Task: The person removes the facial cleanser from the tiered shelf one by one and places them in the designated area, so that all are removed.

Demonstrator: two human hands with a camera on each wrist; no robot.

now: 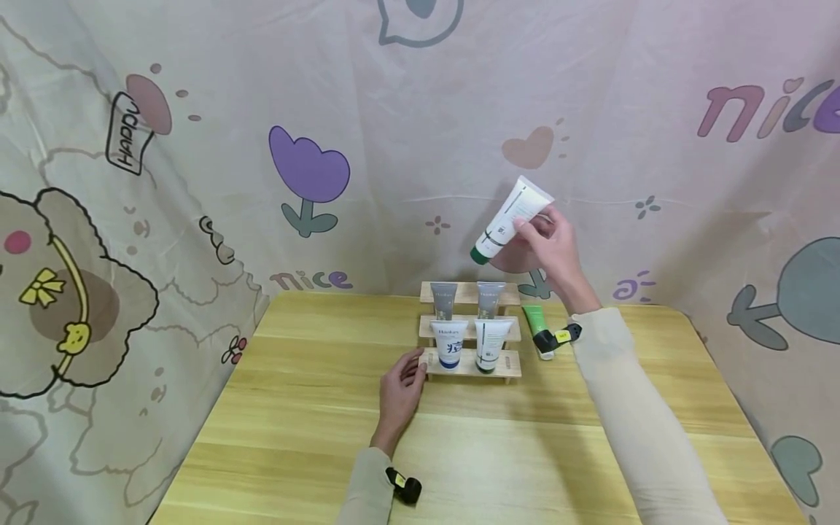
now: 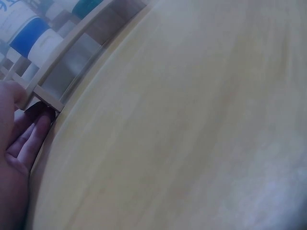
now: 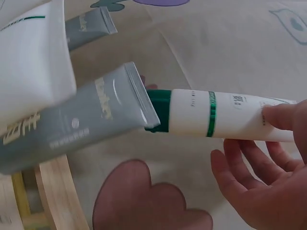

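Note:
My right hand (image 1: 554, 244) pinches a white squeeze tube (image 1: 508, 219) with a green cap, held tilted, cap down, in the air above the back of a three-step wooden display rack (image 1: 469, 292). In the right wrist view the thumb lies on one side of the tube, the fingers on the other. My left hand (image 1: 400, 390) holds the front left corner of the rack, thumb at the step's end and fingers at the leg. Two grey tubes (image 1: 443, 299) stand higher on the rack. A blue-capped white tube (image 1: 450, 343) and a green-capped white tube (image 1: 491, 344) occupy the front step.
A green and white tube (image 1: 537, 328) lies on the wooden table (image 1: 315, 408) right of the rack, partly behind the right wrist camera. Directly behind the table hangs a printed curtain (image 1: 394, 146), which also runs along both sides.

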